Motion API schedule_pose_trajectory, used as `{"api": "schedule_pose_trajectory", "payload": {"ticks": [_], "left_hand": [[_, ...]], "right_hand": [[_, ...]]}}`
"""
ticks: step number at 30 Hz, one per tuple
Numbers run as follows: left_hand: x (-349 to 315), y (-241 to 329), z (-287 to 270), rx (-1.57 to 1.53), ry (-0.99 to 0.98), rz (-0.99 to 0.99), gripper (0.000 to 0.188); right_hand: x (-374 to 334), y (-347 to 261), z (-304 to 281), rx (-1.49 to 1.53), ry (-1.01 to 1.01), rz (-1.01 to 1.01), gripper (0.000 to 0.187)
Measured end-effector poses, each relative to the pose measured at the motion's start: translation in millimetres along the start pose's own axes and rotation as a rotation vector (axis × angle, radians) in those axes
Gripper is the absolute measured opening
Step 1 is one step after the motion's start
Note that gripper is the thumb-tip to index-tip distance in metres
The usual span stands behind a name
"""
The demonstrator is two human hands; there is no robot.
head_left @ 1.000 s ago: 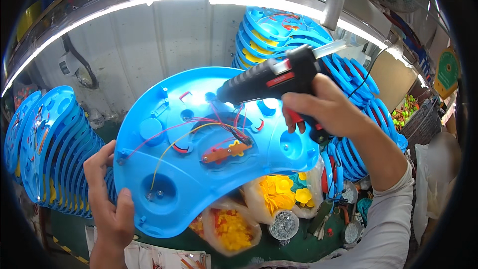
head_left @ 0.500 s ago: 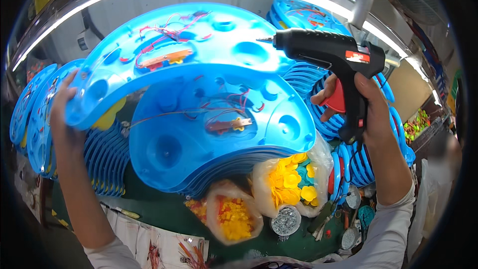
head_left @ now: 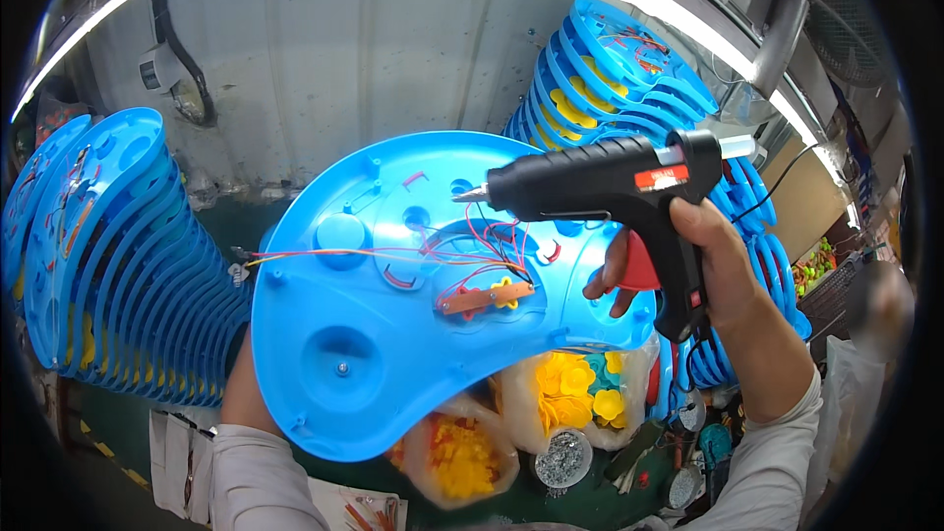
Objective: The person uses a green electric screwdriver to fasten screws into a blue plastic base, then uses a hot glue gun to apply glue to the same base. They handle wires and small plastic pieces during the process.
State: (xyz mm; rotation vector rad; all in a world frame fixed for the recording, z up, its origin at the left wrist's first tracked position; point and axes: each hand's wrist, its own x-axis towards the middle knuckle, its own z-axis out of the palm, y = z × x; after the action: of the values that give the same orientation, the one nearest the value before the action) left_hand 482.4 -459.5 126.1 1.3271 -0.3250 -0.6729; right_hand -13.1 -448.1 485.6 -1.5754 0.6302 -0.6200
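My right hand (head_left: pixel 723 261) is wrapped around the handle of a black hot glue gun (head_left: pixel 580 182). Its fingers are at the red trigger, and a clear glue stick (head_left: pixel 736 147) pokes out of the back. The metal nozzle points left, over a curved blue plastic shell (head_left: pixel 423 329). On this shell lie red and yellow wires (head_left: pixel 492 246) and a small brown strip (head_left: pixel 489 298) with a yellow flower-shaped piece. My left forearm (head_left: pixel 248 393) passes behind the shell's left edge; the hand itself is hidden there.
Stacked blue shells stand at left (head_left: pixel 147 275) and at back right (head_left: pixel 590 79). Nearer lie a bag of yellow and teal flower pieces (head_left: pixel 565 383), a bag of small yellow-orange parts (head_left: pixel 457 462) and a tub of screws (head_left: pixel 563 458). A grey wall (head_left: pixel 344 49) rises behind.
The shell my left hand gripped high at left has left that spot. A shell now sits lower and central, covering my left hand. The glue gun has moved slightly down and left.
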Motion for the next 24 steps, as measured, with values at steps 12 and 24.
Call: {"api": "schedule_pose_trajectory", "payload": {"ticks": [12, 24], "left_hand": [[-159, 131, 15, -0.025, -0.209, 0.265, 0.04], [-282, 252, 42, 0.408, -0.554, 0.407, 0.071]], "right_hand": [[34, -26, 12, -0.308, 0.038, 0.092, 0.052], [-5, -21, -40, -0.461, 0.129, 0.077, 0.047]]}}
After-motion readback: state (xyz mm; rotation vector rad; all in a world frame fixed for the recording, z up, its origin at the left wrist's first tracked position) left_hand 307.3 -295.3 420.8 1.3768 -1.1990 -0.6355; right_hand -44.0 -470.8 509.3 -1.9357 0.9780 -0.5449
